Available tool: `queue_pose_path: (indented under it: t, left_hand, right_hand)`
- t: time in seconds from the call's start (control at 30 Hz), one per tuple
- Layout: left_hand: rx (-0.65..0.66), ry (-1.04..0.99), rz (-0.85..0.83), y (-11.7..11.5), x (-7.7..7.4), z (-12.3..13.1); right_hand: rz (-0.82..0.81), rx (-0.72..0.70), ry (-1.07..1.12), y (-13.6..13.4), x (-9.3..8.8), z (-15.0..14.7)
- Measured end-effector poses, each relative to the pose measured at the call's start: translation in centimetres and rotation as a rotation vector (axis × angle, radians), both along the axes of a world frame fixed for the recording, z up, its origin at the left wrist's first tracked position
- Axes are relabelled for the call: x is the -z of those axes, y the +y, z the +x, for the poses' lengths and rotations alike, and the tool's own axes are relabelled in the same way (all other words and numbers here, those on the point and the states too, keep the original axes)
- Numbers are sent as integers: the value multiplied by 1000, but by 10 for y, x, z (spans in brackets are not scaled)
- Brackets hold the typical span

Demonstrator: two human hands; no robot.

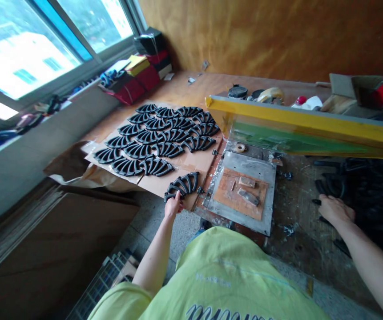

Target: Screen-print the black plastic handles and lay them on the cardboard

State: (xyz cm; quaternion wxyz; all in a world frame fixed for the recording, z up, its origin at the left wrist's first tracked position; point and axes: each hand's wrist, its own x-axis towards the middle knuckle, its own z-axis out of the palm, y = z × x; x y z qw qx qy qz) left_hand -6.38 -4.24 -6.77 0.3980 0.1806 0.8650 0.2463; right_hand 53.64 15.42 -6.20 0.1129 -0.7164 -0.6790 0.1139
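My left hand is closed on the near end of a short row of black curved handles, with the thumb on top. That row lies on a cardboard sheet, close to its front edge. Behind it, several fanned rows of the same black handles cover the board. Far to the right, my right hand reaches into a dark pile of loose black handles. Its fingers are curled around a black handle, whose tip pokes out beside them; the pile is dim and blurred.
Between my hands sits a metal plate with a brown board and small blocks on it. A tilted screen-printing frame rises behind it. A tape roll, tubs and a cardboard box stand farther back. Windows line the left.
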Motion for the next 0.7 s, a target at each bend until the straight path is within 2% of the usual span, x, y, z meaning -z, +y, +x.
queue_pose_path:
  t: [0.1, 0.17, 0.27, 0.33, 0.4, 0.5, 0.6, 0.7]
  left_hand:
    - [8, 118, -101, 0, -10, -3]
    - [-9, 255, -125, -1, -17, 6]
    - [72, 579, -21, 2, -21, 32]
    - [187, 731, 29, 11, -19, 52]
    - [247, 759, -15, 23, -15, 68]
    - [219, 742, -103, 43, -12, 78]
    - [186, 734, -132, 54, -13, 77]
    - [178, 717, -131, 54, -15, 73]
  right_hand:
    - [-60, 43, -97, 6, -22, 2]
    - [16, 83, -36, 4, -43, -7]
    - [89, 64, 336, -13, -68, -50]
    - [66, -29, 652, -30, -74, -93]
    - [53, -169, 802, -46, -72, -140]
    - [114, -389, 744, -64, -61, -195]
    - [177, -536, 574, -71, -47, -224]
    - [205, -568, 416, -72, -36, -235]
